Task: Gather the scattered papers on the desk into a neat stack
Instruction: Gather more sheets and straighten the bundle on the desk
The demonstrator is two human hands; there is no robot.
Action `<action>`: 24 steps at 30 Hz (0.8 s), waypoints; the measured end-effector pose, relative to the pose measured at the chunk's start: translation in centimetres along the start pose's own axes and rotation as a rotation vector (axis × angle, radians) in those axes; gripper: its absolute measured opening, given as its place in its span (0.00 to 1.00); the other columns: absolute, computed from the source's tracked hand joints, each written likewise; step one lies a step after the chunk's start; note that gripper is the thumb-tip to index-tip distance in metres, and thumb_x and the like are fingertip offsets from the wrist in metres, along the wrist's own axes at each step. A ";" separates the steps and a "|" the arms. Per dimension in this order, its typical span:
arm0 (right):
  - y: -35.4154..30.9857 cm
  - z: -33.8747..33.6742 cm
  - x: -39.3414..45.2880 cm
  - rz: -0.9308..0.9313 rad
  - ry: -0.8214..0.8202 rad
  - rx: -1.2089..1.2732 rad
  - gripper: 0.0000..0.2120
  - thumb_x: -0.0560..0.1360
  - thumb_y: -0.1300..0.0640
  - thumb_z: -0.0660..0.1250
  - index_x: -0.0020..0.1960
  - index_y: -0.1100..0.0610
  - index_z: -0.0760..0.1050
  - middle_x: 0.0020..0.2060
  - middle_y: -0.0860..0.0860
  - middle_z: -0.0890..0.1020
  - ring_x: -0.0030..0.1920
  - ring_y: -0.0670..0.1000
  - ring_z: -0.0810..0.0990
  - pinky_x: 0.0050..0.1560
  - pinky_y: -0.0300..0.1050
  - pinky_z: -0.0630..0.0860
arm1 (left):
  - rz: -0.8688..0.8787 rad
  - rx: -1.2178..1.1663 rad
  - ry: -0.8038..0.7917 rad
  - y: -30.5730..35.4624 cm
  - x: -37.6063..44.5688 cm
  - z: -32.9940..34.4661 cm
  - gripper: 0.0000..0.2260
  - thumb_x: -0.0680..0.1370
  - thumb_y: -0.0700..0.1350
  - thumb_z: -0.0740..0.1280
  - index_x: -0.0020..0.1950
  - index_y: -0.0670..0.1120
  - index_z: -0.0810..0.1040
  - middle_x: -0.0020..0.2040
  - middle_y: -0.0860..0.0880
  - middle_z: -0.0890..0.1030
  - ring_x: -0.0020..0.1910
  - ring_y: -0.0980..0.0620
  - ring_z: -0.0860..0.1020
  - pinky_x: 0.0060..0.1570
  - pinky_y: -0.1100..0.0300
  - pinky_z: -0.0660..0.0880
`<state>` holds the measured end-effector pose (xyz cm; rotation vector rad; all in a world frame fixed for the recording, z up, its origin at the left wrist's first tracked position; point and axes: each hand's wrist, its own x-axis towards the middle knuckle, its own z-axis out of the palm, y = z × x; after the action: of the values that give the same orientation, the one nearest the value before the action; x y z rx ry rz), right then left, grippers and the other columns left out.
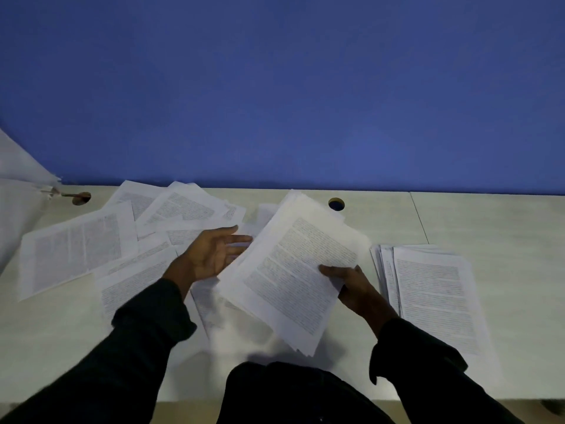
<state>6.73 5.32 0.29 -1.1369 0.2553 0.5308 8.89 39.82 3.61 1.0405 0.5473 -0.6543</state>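
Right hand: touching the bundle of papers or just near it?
Touching. The head view shows the right hand gripping the bundle of papers at its right edge, thumb lying on the top sheet and fingers underneath.

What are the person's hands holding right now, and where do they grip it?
The right hand pinches a sheaf of papers at its right edge. The left hand is open, holding nothing.
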 end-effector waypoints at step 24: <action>-0.9 -5.2 -2.7 -0.275 0.511 0.473 0.29 0.74 0.64 0.75 0.73 0.58 0.74 0.66 0.58 0.82 0.64 0.61 0.82 0.58 0.61 0.82 | 0.294 0.275 0.082 -9.3 3.6 18.2 0.26 0.71 0.29 0.75 0.68 0.43 0.77 0.62 0.46 0.82 0.62 0.43 0.79 0.59 0.48 0.78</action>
<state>5.26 -0.37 0.09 -0.8072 0.6207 -0.0771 6.56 19.18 2.99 1.3808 0.3702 -0.4346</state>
